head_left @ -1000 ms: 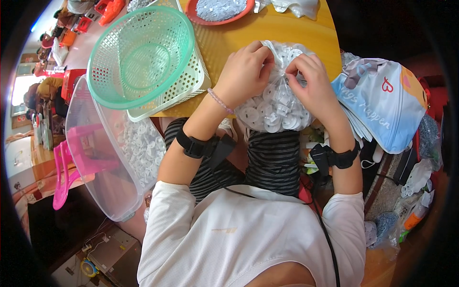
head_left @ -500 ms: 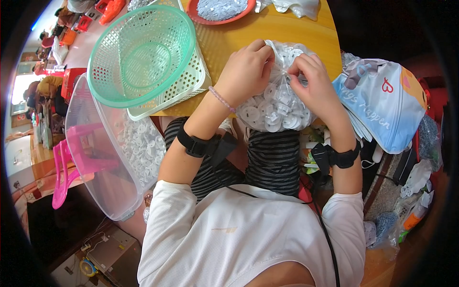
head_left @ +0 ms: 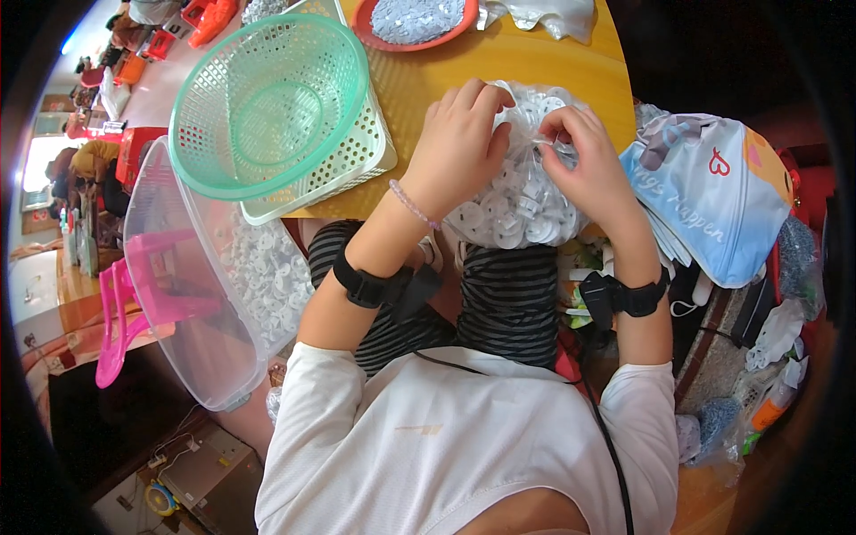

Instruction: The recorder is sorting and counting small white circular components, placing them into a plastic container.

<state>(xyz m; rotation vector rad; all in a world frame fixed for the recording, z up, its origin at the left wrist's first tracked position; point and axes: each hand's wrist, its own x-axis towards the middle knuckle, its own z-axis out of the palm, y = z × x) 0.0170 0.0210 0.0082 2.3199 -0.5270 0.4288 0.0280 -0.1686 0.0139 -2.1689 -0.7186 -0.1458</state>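
A clear plastic bag [head_left: 517, 209] full of round white plastic parts rests at the table's near edge, above my knees. My right hand [head_left: 580, 160] pinches the gathered plastic near the top of the bag between thumb and fingers. At the bag's left side, my left hand [head_left: 464, 138] has its fingers bent over the plastic, the thumb a little apart from the index finger. Its fingertips are partly hidden. A beaded bracelet circles my left wrist, and black straps sit on both forearms.
A green colander [head_left: 272, 107] sits on a white perforated basket [head_left: 334, 183] at the table's left. Behind is a red dish [head_left: 364, 20] of pale bits. Left of my legs, a clear bin [head_left: 192, 348] lies beside white parts [head_left: 267, 276]. A printed blue bag [head_left: 713, 205] stands right.
My left thumb and index finger have spread slightly apart at the bag. The right hand keeps its pinch with a small shift. The bag stays in place.
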